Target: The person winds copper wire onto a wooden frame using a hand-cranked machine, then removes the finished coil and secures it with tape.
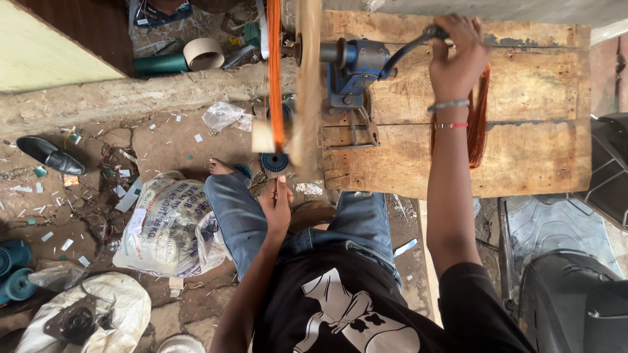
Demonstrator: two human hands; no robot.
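A blue hand-cranked winding machine is bolted to a rough wooden bench. My right hand is closed around its crank handle at the top. A wooden former, blurred by spinning, carries a band of orange copper wire. My left hand hangs below the former over my knees, fingers pinched together on the thin wire feeding upward. A finished coil of copper wire lies on the bench behind my right wrist.
A printed white sack and another white bag lie on the dirt floor at left, with a black shoe, blue spools and a tape roll. A dark scooter body stands at right.
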